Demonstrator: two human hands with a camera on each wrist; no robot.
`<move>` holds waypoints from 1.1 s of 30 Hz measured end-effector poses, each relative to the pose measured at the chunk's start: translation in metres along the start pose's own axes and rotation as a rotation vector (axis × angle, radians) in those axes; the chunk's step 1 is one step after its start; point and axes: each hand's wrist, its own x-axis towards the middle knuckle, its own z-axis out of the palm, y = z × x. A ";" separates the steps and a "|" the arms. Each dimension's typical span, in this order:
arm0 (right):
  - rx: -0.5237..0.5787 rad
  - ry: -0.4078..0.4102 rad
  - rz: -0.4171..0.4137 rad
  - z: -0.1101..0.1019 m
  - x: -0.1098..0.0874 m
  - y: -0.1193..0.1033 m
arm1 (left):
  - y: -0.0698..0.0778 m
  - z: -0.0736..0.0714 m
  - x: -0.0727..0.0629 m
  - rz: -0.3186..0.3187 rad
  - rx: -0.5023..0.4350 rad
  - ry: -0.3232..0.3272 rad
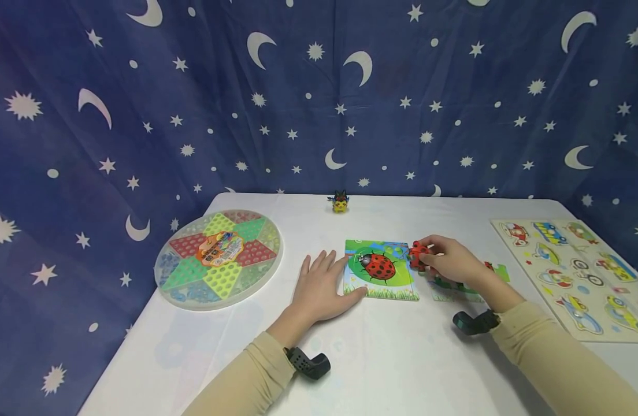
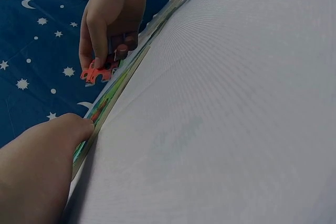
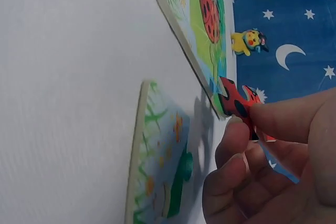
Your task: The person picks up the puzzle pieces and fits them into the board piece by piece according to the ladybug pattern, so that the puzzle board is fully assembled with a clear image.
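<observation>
A square ladybug puzzle board (image 1: 378, 274) lies flat in the middle of the table. My left hand (image 1: 321, 289) rests beside its left edge with fingers spread, the thumb touching the lower left corner. Over the board's right side, my right hand (image 1: 451, 263) pinches red jigsaw pieces with black spots (image 3: 239, 103) between thumb and fingertips. A blue-edged piece (image 3: 278, 163) also shows inside that hand. Below the hand lies a second puzzle board (image 3: 160, 156) with grass and flowers along its edge, partly hidden by the hand in the head view.
On the left stands a round Chinese checkers board (image 1: 220, 257) with a coloured star. A small yellow toy figure (image 1: 340, 202) is at the table's back edge. A wooden vehicle puzzle board (image 1: 579, 277) lies at the right. A star-patterned curtain (image 1: 308, 115) hangs behind.
</observation>
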 end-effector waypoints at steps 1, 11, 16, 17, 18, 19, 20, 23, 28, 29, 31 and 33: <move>0.000 -0.001 -0.001 0.001 0.001 0.000 | 0.000 0.000 0.000 -0.001 0.001 0.000; 0.009 -0.026 -0.047 0.013 0.003 -0.007 | 0.000 -0.001 0.000 0.001 0.008 0.001; 0.016 -0.036 -0.025 0.020 0.004 -0.015 | 0.000 -0.002 0.000 0.006 0.008 0.005; 0.017 -0.038 -0.019 0.022 0.004 -0.016 | 0.000 -0.002 -0.001 0.007 0.006 0.004; 0.018 -0.039 -0.013 0.023 0.004 -0.017 | 0.001 -0.002 -0.001 0.006 0.004 0.002; 0.017 -0.041 -0.015 0.024 0.005 -0.017 | 0.001 -0.002 -0.001 0.006 0.003 0.000; 0.019 -0.041 -0.013 0.024 0.005 -0.018 | 0.001 -0.002 -0.001 0.006 0.002 -0.001; 0.014 -0.033 -0.025 0.027 0.005 -0.019 | 0.001 -0.002 -0.001 0.003 0.004 -0.005; 0.000 -0.009 -0.028 0.032 0.004 -0.023 | 0.001 -0.002 -0.001 0.000 0.009 -0.007; -0.006 -0.007 -0.033 0.033 0.004 -0.024 | 0.000 -0.002 -0.001 0.001 0.009 -0.006; -0.021 0.000 -0.039 0.035 0.004 -0.025 | 0.000 -0.002 -0.001 0.001 0.010 -0.003; -0.036 0.008 -0.044 0.036 0.004 -0.027 | 0.000 -0.002 0.000 0.000 0.012 -0.002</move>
